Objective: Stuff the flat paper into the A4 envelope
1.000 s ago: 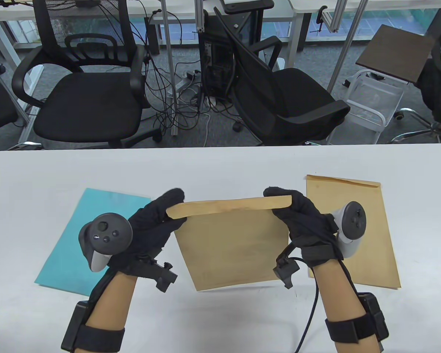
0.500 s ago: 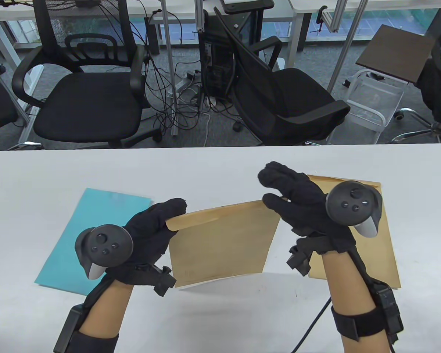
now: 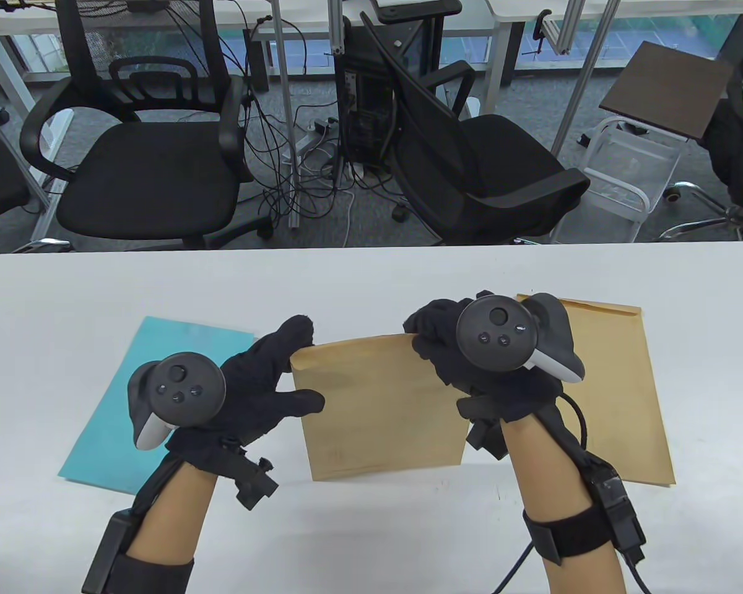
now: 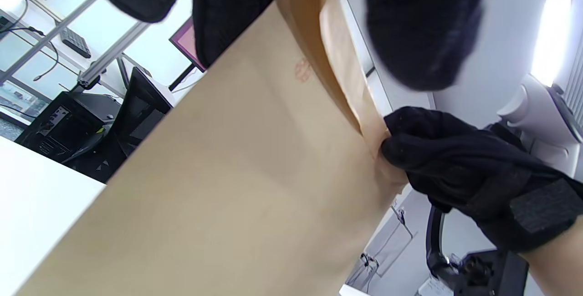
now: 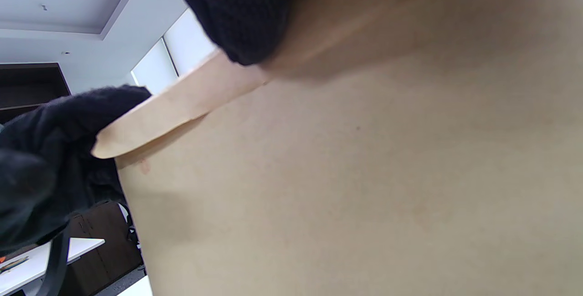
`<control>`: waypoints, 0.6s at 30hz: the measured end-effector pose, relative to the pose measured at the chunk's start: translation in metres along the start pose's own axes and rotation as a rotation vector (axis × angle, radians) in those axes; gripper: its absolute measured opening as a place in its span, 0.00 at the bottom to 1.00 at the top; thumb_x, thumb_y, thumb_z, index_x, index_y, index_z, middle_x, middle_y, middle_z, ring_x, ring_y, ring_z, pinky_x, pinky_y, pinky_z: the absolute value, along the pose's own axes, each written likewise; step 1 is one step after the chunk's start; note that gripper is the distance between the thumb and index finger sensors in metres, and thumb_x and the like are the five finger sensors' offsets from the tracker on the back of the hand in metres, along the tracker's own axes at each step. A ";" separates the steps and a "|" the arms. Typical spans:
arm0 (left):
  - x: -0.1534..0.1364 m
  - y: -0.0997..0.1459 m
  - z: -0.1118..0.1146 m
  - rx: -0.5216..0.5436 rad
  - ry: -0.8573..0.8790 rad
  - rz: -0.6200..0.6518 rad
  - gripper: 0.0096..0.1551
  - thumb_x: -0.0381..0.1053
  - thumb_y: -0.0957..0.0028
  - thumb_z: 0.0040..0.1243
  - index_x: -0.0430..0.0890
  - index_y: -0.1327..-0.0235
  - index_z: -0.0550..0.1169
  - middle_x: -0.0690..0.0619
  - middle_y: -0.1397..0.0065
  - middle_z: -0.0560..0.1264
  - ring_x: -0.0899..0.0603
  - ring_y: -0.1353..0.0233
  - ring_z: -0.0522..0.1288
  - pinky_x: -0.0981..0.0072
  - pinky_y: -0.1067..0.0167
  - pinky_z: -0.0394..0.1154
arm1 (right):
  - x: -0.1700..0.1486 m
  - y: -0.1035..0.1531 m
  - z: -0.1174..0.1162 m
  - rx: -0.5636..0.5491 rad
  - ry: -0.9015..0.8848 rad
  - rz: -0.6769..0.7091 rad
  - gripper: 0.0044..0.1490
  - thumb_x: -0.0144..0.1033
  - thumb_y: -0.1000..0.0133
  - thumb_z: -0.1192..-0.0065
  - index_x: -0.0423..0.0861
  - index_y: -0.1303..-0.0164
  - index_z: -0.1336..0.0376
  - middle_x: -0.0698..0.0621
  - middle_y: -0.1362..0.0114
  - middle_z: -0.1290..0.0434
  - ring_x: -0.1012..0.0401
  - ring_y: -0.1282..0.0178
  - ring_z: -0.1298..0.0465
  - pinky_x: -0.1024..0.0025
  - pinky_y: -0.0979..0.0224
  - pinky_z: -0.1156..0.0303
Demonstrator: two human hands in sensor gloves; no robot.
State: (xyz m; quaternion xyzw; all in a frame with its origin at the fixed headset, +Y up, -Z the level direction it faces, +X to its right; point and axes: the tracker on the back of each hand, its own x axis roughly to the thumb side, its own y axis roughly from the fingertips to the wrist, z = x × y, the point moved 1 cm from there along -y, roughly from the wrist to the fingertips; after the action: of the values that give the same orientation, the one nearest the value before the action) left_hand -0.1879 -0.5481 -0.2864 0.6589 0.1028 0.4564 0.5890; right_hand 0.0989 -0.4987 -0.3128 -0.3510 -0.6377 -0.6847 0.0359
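Note:
A brown A4 envelope is held up off the white table between both hands, its flap end at the top. My left hand grips its top left corner, thumb across the front. My right hand holds its top right corner, palm turned down over the edge. The left wrist view shows the envelope with its flap folded and the right hand pinching it. The right wrist view is filled by the envelope and its flap. A teal sheet of paper lies flat at the left.
A second brown envelope lies flat on the table at the right, partly behind my right hand. Black office chairs and cables stand beyond the table's far edge.
My right hand has let go, turned palm down and taken the top right corner again, further left. The envelope's top flap, folded forward before, no longer shows from above. The left hand kept its grip.

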 end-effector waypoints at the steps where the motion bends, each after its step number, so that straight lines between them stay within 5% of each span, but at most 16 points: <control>1: 0.001 -0.002 0.001 0.010 0.012 -0.008 0.48 0.68 0.56 0.64 0.50 0.22 0.67 0.46 0.26 0.74 0.39 0.33 0.79 0.41 0.32 0.70 | 0.000 0.001 0.000 -0.002 0.003 0.003 0.24 0.27 0.41 0.36 0.36 0.35 0.29 0.31 0.27 0.29 0.32 0.33 0.28 0.20 0.30 0.54; 4: 0.002 -0.005 0.003 0.118 0.011 -0.051 0.25 0.56 0.46 0.60 0.50 0.37 0.78 0.50 0.42 0.82 0.43 0.46 0.84 0.46 0.38 0.75 | 0.003 0.002 0.001 0.006 0.006 0.003 0.24 0.27 0.40 0.36 0.36 0.34 0.29 0.30 0.27 0.29 0.32 0.33 0.28 0.20 0.30 0.54; 9: 0.008 -0.004 0.008 0.162 -0.045 -0.024 0.24 0.52 0.47 0.62 0.49 0.38 0.78 0.51 0.43 0.82 0.44 0.46 0.84 0.48 0.38 0.76 | 0.024 -0.004 -0.004 0.025 0.074 0.021 0.37 0.30 0.39 0.36 0.34 0.18 0.39 0.28 0.23 0.32 0.31 0.33 0.28 0.18 0.30 0.59; 15: 0.019 -0.006 0.023 0.221 -0.107 0.001 0.24 0.53 0.47 0.61 0.50 0.38 0.77 0.52 0.43 0.82 0.46 0.47 0.85 0.51 0.38 0.76 | 0.062 -0.032 -0.033 0.139 0.061 0.070 0.30 0.35 0.36 0.40 0.34 0.27 0.33 0.30 0.28 0.28 0.32 0.36 0.25 0.18 0.31 0.56; 18: 0.015 -0.003 0.019 0.244 -0.087 0.008 0.24 0.53 0.48 0.62 0.49 0.40 0.78 0.51 0.44 0.83 0.45 0.48 0.85 0.50 0.40 0.77 | 0.061 -0.034 -0.034 0.101 0.073 0.082 0.27 0.36 0.37 0.40 0.36 0.33 0.30 0.32 0.33 0.24 0.34 0.41 0.23 0.19 0.31 0.55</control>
State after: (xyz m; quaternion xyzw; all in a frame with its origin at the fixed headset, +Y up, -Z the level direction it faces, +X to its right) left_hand -0.1645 -0.5499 -0.2793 0.7452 0.1292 0.4140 0.5066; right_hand 0.0220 -0.4988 -0.3073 -0.3494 -0.6550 -0.6618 0.1046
